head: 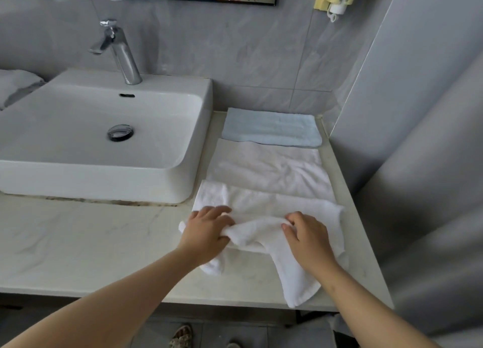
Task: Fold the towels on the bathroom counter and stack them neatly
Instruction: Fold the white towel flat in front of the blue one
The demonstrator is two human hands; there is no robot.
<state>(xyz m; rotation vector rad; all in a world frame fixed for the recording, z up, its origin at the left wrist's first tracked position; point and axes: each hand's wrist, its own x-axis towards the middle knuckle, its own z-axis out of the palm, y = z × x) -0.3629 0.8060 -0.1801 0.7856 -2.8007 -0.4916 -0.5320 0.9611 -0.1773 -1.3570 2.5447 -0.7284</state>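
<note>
Near white towel [261, 203] on counter [104, 237], 3 o'clock of sink [183, 180]. Left hand [209, 230] and right hand [308, 237] both clamp bunched near edge. Carry edge toward 12 o'clock, match corners, smooth creases. Folded blue towel [271, 128] beyond.

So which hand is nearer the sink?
Left. The left hand grips the front towel just in front of the sink; the right hand grips it farther right.
</note>
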